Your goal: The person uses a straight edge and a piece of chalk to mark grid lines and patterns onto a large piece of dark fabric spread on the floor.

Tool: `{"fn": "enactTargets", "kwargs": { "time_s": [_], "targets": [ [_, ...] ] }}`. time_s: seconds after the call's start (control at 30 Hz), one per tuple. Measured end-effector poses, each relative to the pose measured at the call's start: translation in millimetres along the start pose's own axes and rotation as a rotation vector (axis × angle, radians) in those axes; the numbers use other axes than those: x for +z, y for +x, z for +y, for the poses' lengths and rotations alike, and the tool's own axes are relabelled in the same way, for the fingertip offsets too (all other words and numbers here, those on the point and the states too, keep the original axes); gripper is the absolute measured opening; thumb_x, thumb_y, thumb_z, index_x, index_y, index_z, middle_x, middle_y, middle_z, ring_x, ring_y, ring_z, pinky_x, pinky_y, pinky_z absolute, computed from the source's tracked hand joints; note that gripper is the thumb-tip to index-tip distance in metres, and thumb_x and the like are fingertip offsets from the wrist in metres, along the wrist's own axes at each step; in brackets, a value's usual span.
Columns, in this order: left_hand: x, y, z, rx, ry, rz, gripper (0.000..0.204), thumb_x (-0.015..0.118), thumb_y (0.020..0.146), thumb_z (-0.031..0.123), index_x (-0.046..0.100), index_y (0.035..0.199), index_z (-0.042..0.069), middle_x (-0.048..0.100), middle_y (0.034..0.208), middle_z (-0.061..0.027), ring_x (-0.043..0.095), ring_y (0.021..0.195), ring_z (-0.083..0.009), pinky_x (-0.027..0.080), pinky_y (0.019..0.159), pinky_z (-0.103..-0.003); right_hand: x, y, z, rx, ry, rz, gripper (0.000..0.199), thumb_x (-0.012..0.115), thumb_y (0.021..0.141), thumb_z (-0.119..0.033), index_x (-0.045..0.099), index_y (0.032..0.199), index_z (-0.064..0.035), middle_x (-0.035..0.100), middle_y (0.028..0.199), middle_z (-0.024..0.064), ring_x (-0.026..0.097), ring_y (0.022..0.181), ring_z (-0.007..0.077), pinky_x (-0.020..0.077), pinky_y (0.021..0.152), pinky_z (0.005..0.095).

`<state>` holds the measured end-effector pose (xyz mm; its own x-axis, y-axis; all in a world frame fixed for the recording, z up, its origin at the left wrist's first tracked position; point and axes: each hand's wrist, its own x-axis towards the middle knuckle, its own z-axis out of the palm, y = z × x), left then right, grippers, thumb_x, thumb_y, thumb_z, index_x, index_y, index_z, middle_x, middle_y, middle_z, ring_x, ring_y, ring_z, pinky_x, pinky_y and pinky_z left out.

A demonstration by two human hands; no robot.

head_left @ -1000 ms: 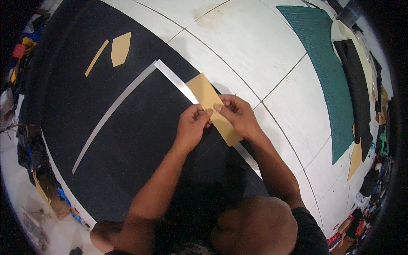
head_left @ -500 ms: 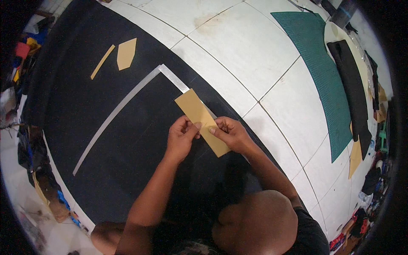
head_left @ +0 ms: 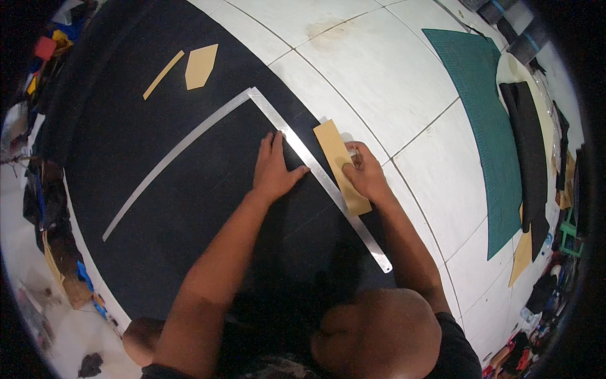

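A metal L-shaped ruler [head_left: 315, 169] lies on the black sheet [head_left: 189, 208], its corner pointing away from me. My left hand [head_left: 276, 167] rests beside the ruler's right arm, fingers spread, with fingertips and thumb at its near edge. In my right hand [head_left: 366, 174] is a rectangular tan card piece [head_left: 334, 148], thumb on top and fingers behind. The card is held at the sheet's right edge, its lower end overlapping the ruler. Two smaller tan pieces lie at the upper left of the sheet: a narrow strip [head_left: 163, 74] and a five-sided piece [head_left: 202, 66].
White tiled floor [head_left: 379, 82] borders the sheet on the right. Farther right lie a green mat [head_left: 476, 126] and a folded black cloth [head_left: 527, 151]. Mixed clutter [head_left: 543, 316] runs along the right rim, and more lies at the left. My bent knee [head_left: 379, 335] is at the bottom.
My left hand has let go of the tan card and come down flat by the ruler. My right hand has carried the card to the right, uncovering the ruler's right arm.
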<state>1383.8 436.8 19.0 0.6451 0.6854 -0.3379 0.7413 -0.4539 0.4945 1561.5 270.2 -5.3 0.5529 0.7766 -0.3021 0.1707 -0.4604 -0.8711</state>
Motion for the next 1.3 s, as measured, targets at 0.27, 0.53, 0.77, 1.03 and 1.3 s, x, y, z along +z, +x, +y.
{"fn": "enactTargets", "kwargs": {
  "time_s": [0.27, 0.53, 0.77, 1.03, 1.3],
  "targets": [
    [-1, 25, 13, -0.045, 0.238, -0.103, 0.135, 0.091, 0.062, 0.055, 0.015, 0.157, -0.003, 0.013, 0.164, -0.0279, 0.012, 0.153, -0.0433, 0.018, 0.123, -0.053, 19, 46, -12, -0.239, -0.262, 0.056, 0.041, 0.065, 0.094, -0.021, 0.060, 0.132, -0.0055, 0.070, 0.105, 0.0216, 0.069, 0.091, 0.0339, 0.0533, 0.083, 0.0402],
    [-4, 25, 15, -0.036, 0.308, -0.118, 0.141, 0.092, 0.057, 0.060, 0.015, 0.156, -0.004, 0.013, 0.163, -0.0279, 0.012, 0.153, -0.0435, 0.020, 0.122, -0.054, 25, 50, -18, -0.258, -0.282, -0.020, 0.035, 0.061, 0.094, -0.019, 0.062, 0.126, -0.0040, 0.068, 0.105, 0.0241, 0.065, 0.100, 0.0418, 0.0519, 0.088, 0.0486],
    [3, 25, 11, 0.008, 0.331, -0.095, 0.144, 0.090, 0.056, 0.064, 0.014, 0.156, -0.005, 0.014, 0.163, -0.0296, 0.014, 0.151, -0.0473, 0.021, 0.121, -0.057, 27, 54, -9, -0.325, -0.279, 0.003, 0.035, 0.060, 0.094, -0.020, 0.063, 0.127, -0.0065, 0.068, 0.101, 0.0228, 0.065, 0.097, 0.0405, 0.0519, 0.086, 0.0491],
    [0, 26, 13, -0.003, 0.322, -0.112, 0.143, 0.089, 0.056, 0.064, 0.014, 0.156, -0.005, 0.012, 0.164, -0.0294, 0.012, 0.152, -0.0471, 0.021, 0.121, -0.058, 25, 53, -19, -0.238, -0.323, -0.045, 0.036, 0.060, 0.095, -0.022, 0.062, 0.128, -0.0073, 0.067, 0.098, 0.0212, 0.066, 0.096, 0.0386, 0.0520, 0.086, 0.0483],
    [-3, 24, 12, 0.005, 0.307, -0.103, 0.141, 0.089, 0.057, 0.063, 0.014, 0.156, -0.005, 0.011, 0.164, -0.0291, 0.011, 0.151, -0.0487, 0.021, 0.120, -0.060, 24, 52, -28, -0.206, -0.339, -0.061, 0.036, 0.059, 0.095, -0.023, 0.063, 0.128, -0.0079, 0.067, 0.099, 0.0207, 0.066, 0.097, 0.0381, 0.0518, 0.086, 0.0480]
  ]
}}
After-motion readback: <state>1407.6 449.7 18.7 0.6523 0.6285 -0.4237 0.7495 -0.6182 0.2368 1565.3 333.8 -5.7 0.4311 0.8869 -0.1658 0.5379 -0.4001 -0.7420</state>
